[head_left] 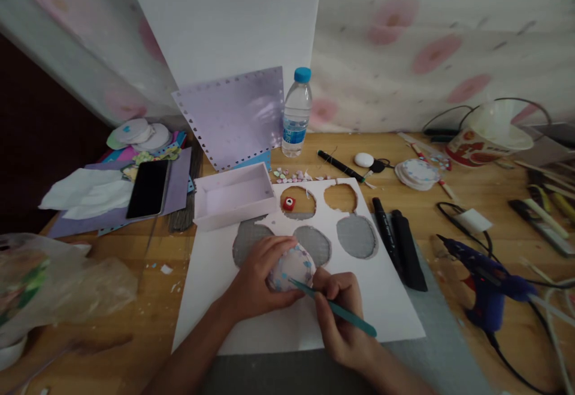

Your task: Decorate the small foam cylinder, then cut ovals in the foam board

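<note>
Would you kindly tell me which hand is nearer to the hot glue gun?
Right. The right hand, holding the teal tweezers, is left of the hot glue gun; the left hand, around the decorated disc, is farther left.

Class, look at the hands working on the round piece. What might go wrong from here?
The teal tool in the right hand might slip and scrape coloured bits off the round piece. Nudging the white sheet might scatter the loose scraps along its far edge. The glue gun, if hot, might burn anyone brushing it; its heat cannot be seen.
</note>
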### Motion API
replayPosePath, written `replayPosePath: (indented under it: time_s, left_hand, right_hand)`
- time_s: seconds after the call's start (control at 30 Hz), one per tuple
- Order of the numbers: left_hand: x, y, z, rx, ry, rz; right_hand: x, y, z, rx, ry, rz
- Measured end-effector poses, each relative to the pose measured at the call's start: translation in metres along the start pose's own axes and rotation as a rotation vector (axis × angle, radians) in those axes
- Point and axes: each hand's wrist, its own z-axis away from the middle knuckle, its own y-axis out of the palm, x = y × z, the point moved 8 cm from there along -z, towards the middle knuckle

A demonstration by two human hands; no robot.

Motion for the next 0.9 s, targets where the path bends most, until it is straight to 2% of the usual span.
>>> replayPosePath:
  time_s: [0.3,0.7,0.9]
  left_hand:
    - [0.000,0.001,0.000,-0.002,0.002,0.023]
    - [0.002,0.002,0.001,0.004,0.017,0.034]
    - [-0.002,0.000,-0.001,-0.009,0.040,0.027]
  right_hand:
    - [-0.004,0.001,0.001,0.023,-0.009,0.001]
    - [-0.007,-0.010,0.000,-0.071,0.067,-0.100]
    - [-0.008,-0.010,0.002,-0.058,0.061,-0.110]
